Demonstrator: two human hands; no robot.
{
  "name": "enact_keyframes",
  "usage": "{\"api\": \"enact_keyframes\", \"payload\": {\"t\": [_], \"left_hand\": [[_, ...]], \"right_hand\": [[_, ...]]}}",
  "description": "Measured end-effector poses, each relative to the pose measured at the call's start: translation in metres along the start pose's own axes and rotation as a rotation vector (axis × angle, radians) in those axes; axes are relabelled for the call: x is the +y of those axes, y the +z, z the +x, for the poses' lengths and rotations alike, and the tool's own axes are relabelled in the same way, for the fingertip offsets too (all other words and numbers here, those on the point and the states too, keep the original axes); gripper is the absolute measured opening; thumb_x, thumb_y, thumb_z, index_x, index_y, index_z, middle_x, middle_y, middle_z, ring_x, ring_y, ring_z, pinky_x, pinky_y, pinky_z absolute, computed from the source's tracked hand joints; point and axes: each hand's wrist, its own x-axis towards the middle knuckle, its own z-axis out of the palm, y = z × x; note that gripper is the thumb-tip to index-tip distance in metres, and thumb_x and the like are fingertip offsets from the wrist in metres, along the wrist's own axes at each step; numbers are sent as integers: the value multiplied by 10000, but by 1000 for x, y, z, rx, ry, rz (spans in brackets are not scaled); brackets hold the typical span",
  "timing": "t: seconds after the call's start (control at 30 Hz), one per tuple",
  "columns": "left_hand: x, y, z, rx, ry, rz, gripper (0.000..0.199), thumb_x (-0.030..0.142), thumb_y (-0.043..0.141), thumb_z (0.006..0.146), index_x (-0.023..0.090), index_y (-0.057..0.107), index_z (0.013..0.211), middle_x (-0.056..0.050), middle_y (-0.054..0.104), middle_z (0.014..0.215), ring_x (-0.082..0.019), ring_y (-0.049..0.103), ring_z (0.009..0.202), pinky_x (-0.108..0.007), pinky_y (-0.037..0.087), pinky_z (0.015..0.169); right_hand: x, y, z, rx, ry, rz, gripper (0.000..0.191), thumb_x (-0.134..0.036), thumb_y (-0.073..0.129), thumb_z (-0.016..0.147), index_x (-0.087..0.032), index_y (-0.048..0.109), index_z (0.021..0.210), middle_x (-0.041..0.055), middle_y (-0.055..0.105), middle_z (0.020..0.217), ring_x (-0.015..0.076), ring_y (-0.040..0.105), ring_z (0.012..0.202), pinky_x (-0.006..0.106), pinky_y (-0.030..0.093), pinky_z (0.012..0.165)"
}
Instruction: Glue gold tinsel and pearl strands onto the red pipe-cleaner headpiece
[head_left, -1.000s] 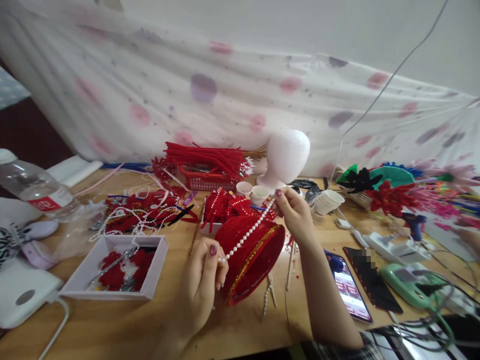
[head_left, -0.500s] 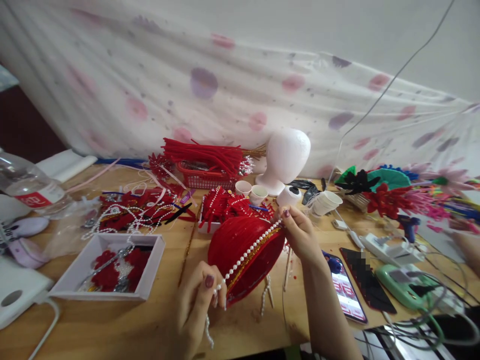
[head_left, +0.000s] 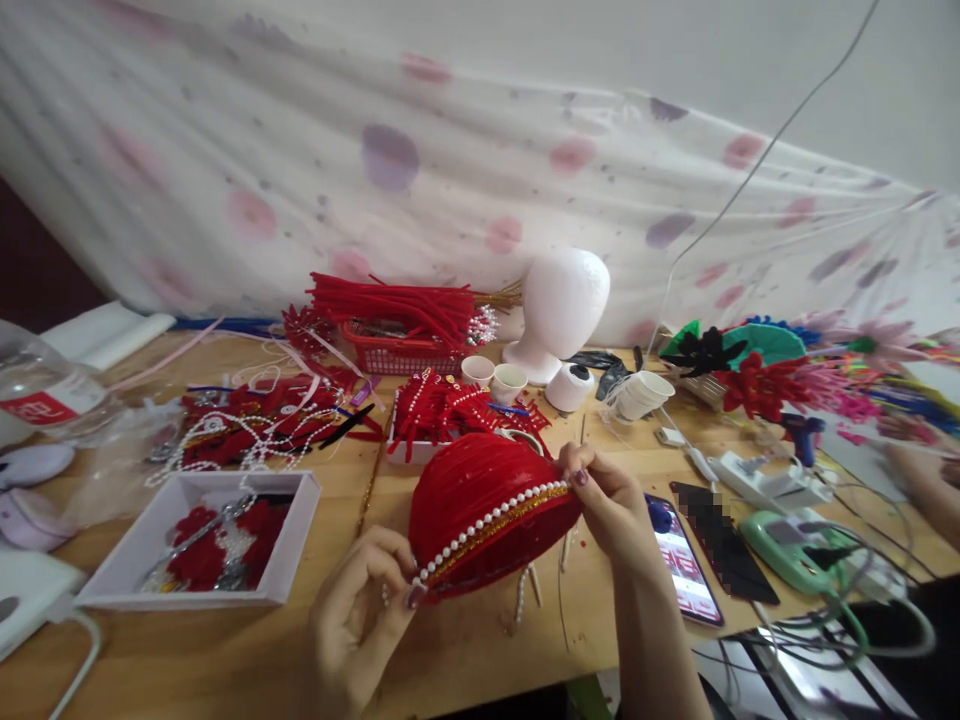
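A red bowl-shaped cap, its open side tilted toward me and to the right, is held up over the wooden table. Gold trim runs along its edge, with a string of white pearl beads lying beside it. My left hand pinches the beads and the rim at the lower left. At the upper right end, my right hand grips the cap's rim with the beads. A loose bead strand hangs below the cap.
Behind stand a white foam head, a red basket and paper cups. A white box lies left, phones and a power strip right. Another person's hand shows at the far right.
My left hand has moved left and up to the rim's lower left end. The cap has turned flatter, and the beads lie straighter along its edge. The view has shifted slightly.
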Motion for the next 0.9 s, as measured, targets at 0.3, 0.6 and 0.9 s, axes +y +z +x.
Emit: {"api": "enact_keyframes", "payload": {"t": [0.3,0.6,0.9], "left_hand": [[-6,-29,7,-73,88,192,165,302,733,905,245,661,768,29,662,786,-91,681,749,-119,541,711],[16,-61,25,-130,-131,241,297,399,865,780,307,765,1044,-5,765,1040,-143,743,1026,-175,574,896],[58,13,43,-409,531,489,157,243,659,980,255,722,1123,-15,717,1191,-129,610,1206,-251,455,1103]], "right_hand": [[-21,6,-32,-32,-77,-39,117,-344,765,919,-263,725,843,-27,585,734,135,492,670,248,375,606],[-52,29,-44,-50,-187,-278,101,-267,704,959,-259,691,860,-33,596,729,130,522,651,246,405,566],[-64,53,-60,-40,-215,-420,181,-115,595,978,-273,677,1013,-21,621,785,131,556,664,239,434,537]]}}
